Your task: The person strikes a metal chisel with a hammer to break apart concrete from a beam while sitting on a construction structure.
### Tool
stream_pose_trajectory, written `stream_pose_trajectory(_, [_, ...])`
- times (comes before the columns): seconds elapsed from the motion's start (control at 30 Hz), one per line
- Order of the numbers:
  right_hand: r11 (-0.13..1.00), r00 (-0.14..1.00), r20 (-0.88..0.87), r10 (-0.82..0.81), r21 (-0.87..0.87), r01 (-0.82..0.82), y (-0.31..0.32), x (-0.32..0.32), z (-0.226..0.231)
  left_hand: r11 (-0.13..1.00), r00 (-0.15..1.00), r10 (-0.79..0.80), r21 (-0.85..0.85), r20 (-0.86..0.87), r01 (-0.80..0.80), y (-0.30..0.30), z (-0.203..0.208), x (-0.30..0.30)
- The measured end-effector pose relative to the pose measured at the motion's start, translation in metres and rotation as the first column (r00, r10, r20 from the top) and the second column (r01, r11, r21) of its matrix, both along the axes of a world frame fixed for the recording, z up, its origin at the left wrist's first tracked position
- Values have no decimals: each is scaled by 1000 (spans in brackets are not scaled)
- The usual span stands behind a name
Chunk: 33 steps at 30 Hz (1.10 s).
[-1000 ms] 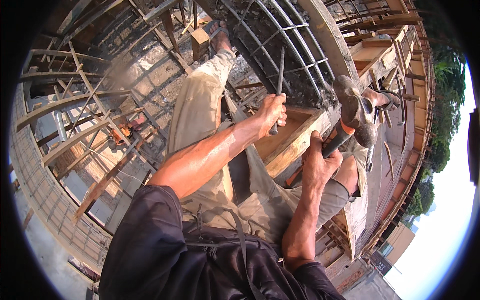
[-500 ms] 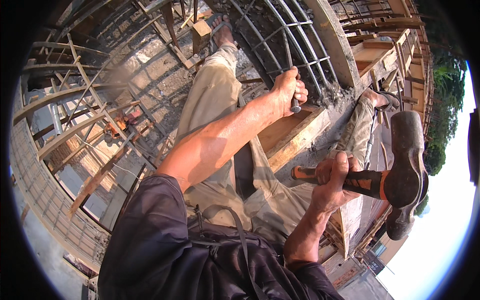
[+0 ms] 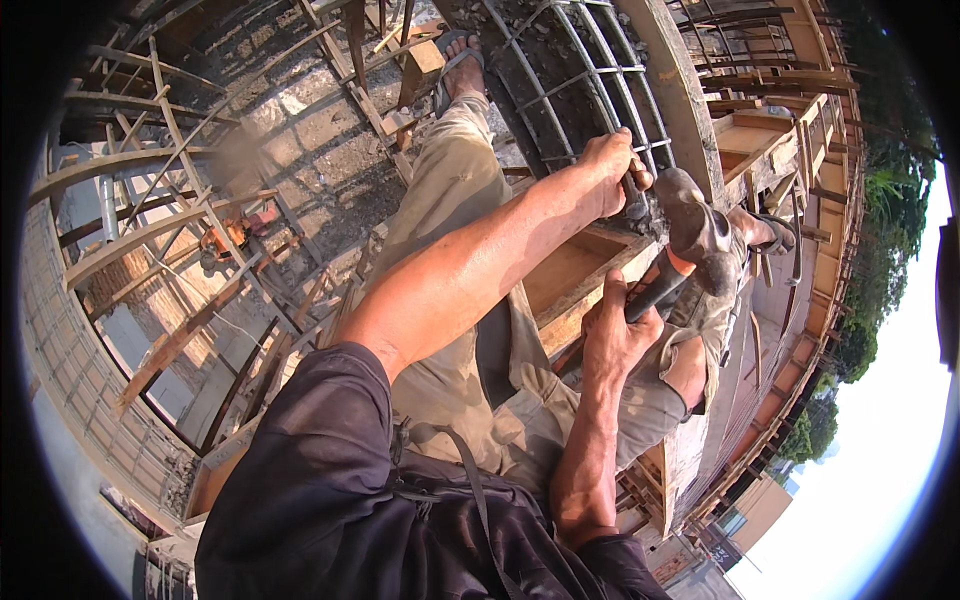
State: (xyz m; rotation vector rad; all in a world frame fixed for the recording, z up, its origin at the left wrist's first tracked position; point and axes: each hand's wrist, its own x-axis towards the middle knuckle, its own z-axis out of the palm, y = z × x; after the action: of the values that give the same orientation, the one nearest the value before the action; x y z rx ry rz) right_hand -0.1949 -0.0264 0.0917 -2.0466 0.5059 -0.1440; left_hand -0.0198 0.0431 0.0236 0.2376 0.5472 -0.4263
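Observation:
My left hand (image 3: 608, 172), arm stretched out, is closed round a steel chisel (image 3: 637, 203) whose blunt end pokes out below the fist; the rest of it is mostly hidden. The fist is over the edge of a rebar cage (image 3: 565, 125) set between boards. In my right hand (image 3: 618, 328) is a hammer (image 3: 692, 225) with a heavy dark steel head and a black and orange handle. The hammer head is close beside the chisel's blunt end; whether they touch I cannot tell. Rough concrete shows just under the chisel.
Below the fist is a wooden formwork box (image 3: 575, 268). A long board (image 3: 678, 90) edges the rebar on the right. My sandalled feet rest on either side. Wooden framing (image 3: 150, 160) fills the left, with an orange machine (image 3: 225, 238) lower down. More formwork curves along the right.
The hammer has swung up and to the left, from out at the right to beside the chisel. My left fist with the chisel appears slightly farther right as the view has shifted.

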Motion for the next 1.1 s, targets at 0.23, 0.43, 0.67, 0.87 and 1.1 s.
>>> stream_pose_trajectory(0.23, [959,873,446,196,99,-266,19,-13,57,996,992,72,-52,-99,-77,9,15,1])
stream_pose_trajectory(0.43, [966,974,-201,108,-211,-151,19,21,16,982,996,27,-185,-80,-41,1,-14,15])
stream_pose_trajectory(0.67, [968,924,354,143,144,-205,20,-8,61,988,996,88,-132,29,-84,18,-2,7])
stream_pose_trajectory(0.87, [949,960,-253,118,-256,-184,31,28,10,963,999,-1,-270,52,15,11,-44,24])
stream_pose_trajectory(1.1, [985,998,63,9,169,-19,18,9,61,986,993,62,-159,102,-45,34,-14,7])
